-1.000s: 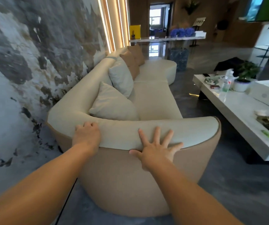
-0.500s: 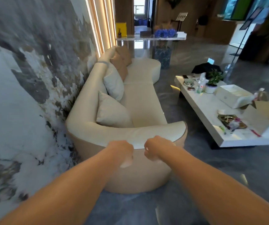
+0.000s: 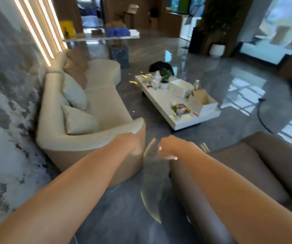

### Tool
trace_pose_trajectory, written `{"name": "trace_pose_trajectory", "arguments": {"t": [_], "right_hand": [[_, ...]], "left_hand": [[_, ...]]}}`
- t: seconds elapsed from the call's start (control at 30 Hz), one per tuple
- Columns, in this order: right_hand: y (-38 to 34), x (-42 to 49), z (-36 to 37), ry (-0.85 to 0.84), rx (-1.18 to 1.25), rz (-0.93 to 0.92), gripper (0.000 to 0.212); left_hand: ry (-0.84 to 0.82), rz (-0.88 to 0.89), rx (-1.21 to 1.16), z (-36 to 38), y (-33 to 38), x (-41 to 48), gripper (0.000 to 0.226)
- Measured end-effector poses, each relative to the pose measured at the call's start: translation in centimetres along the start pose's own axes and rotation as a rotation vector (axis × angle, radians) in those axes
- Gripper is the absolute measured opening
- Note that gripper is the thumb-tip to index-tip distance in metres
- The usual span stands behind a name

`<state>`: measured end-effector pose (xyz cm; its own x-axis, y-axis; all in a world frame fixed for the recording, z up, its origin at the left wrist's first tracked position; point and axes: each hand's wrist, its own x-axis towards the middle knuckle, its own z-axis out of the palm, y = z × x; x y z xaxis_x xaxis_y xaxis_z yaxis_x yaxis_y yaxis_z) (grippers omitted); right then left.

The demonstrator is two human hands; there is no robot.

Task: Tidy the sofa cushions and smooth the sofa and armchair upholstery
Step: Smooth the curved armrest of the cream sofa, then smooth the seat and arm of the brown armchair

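The long cream sofa (image 3: 106,110) runs along the marbled wall at the left. Two cream cushions (image 3: 79,120) lean on its near backrest, and brown cushions (image 3: 76,67) sit further along. A brown armchair (image 3: 244,166) shows at the lower right. My left hand (image 3: 129,143) hangs curled in the air in front of the sofa's near arm, off the fabric. My right hand (image 3: 168,148) is curled too, above the floor between sofa and armchair. Neither hand holds anything.
A low white coffee table (image 3: 161,101) right of the sofa carries a potted plant (image 3: 164,78), boxes and small items. Glossy grey floor (image 3: 212,81) spreads beyond it. A glass console table with blue flowers (image 3: 117,31) stands at the far end.
Both hands have come off the sofa's arm and curled shut. The view has pulled back and swung right, bringing the brown armchair into sight.
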<state>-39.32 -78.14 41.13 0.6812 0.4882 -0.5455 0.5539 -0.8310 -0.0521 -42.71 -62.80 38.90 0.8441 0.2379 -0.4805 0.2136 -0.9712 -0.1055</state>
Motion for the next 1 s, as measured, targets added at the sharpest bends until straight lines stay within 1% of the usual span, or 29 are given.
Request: {"name": "trace_pose_trajectory", "arguments": {"t": [0.07, 0.1, 0.13, 0.2, 0.27, 0.33, 0.37, 0.5, 0.63, 0.73, 0.8, 0.87, 1.0], "right_hand": [[3.9, -2.3, 1.7, 0.021, 0.045, 0.054, 0.028], [5.9, -3.6, 2.9, 0.026, 0.064, 0.093, 0.026], [8.0, -5.1, 4.1, 0.032, 0.084, 0.137, 0.027], [12.7, -8.1, 7.3, 0.041, 0.128, 0.241, 0.04], [17.6, -11.4, 10.9, 0.03, 0.15, 0.32, 0.044], [22.7, -15.1, 14.4, 0.012, 0.166, 0.393, 0.044], [25.3, -17.0, 16.2, 0.009, 0.173, 0.432, 0.044], [35.5, -26.5, 23.1, 0.031, 0.228, 0.629, 0.041], [44.8, -36.8, 29.2, 0.006, 0.252, 0.802, 0.038], [50.4, -42.7, 33.1, -0.019, 0.276, 0.834, 0.038], [53.5, -45.1, 34.9, 0.046, 0.293, 0.813, 0.04], [55.7, -46.2, 36.1, 0.134, 0.248, 0.778, 0.04], [59.8, -46.1, 37.7, 0.218, 0.148, 0.721, 0.048]], "left_hand": [[0.001, 0.087, 0.032, 0.5, 4.4, -0.3, 0.041], [0.0, 0.148, 0.062, 0.7, 6.9, -0.5, 0.041], [-0.002, 0.205, 0.098, 1.0, 9.4, -0.8, 0.043], [-0.015, 0.279, 0.14, 1.5, 14.7, -1.9, 0.04], [-0.042, 0.352, 0.174, 2.0, 20.1, -3.2, 0.036], [-0.068, 0.403, 0.21, 2.7, 25.9, -5.1, 0.026], [-0.069, 0.433, 0.221, 3.2, 28.8, -6.1, 0.025], [-0.086, 0.544, 0.245, 5.9, 40.9, -10.2, 0.029], [-0.1, 0.649, 0.193, 9.2, 53.5, -14.4, 0.03], [-0.122, 0.727, 0.062, 11.5, 62.0, -17.6, 0.038], [-0.155, 0.771, -0.021, 13.0, 66.6, -19.4, 0.047], [-0.168, 0.8, -0.053, 14.2, 70.7, -20.8, 0.058], [-0.102, 0.801, -0.09, 15.0, 77.9, -21.4, 0.077]]}}
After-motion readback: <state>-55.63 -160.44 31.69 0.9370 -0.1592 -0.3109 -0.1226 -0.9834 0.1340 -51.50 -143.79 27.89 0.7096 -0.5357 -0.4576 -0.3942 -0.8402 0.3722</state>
